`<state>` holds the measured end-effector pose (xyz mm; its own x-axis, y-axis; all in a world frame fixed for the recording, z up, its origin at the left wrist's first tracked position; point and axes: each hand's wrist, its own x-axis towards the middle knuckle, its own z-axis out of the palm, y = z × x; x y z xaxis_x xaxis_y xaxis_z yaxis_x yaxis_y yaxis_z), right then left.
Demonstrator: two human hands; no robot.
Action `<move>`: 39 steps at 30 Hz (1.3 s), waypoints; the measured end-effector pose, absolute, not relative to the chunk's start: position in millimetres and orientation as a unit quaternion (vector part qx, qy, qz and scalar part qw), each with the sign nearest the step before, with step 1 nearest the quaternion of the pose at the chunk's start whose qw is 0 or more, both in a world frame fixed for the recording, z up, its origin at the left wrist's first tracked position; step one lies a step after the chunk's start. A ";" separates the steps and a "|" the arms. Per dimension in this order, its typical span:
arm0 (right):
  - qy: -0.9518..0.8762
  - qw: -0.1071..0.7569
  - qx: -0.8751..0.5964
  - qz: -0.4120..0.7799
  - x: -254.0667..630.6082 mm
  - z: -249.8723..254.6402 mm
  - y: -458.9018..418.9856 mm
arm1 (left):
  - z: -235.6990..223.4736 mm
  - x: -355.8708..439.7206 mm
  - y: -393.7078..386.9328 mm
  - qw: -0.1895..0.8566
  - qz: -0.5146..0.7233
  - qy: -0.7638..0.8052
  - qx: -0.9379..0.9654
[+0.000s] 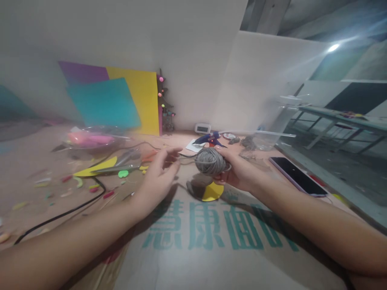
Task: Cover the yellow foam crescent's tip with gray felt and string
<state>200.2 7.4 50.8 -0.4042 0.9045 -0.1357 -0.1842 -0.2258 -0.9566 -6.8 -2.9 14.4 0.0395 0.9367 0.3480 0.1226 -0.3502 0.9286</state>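
Observation:
My right hand [232, 167] is wrapped round a ball of grey yarn [210, 161] from its right side, held above the table. From the ball a strand of yarn [188, 158] stretches left to my left hand [163, 169], whose curled fingers and thumb close on it. Below the ball lies a round piece, part yellow [213, 191] and part dark grey [196, 190], on a sheet printed with green characters [205, 225]. Scissors [117, 169] lie left of my left hand, over a yellow paper piece [102, 166].
Behind the ball rest a blue glue gun [208, 138] and a small white digital clock [202, 128]. A phone [298, 176] lies at right, near a clear plastic container [266, 133]. Coloured sheets [104, 102] lean at the back left. Scraps and a black cable [65, 215] cover the left side.

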 end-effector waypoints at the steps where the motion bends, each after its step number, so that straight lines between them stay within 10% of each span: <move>1: -0.486 0.396 -0.368 0.687 199.4 50.5 6.9 | 13.4 -6.2 -4.0 0.379 0.533 0.423 0.627; 11: -0.584 0.360 -0.331 0.648 192.1 46.9 -8.3 | 13.5 0.8 -13.9 0.478 0.496 0.333 0.643; 18: -0.713 0.354 -0.390 0.463 205.8 57.3 3.2 | 13.7 2.6 -8.3 0.700 0.471 0.250 0.475; 27: -0.883 0.284 -0.296 0.231 204.7 57.0 -7.0 | 6.6 4.7 -8.6 0.725 0.432 0.267 0.465; 39: -0.750 0.317 -0.343 0.468 206.8 53.5 6.2 | 12.2 4.2 -9.7 0.617 0.462 0.312 0.555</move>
<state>206.8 6.2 53.5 -0.5629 0.8119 0.1550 0.2176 0.3265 -0.9198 4.2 -9.7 12.2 0.3774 0.9173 0.1273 -0.2237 -0.0431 0.9737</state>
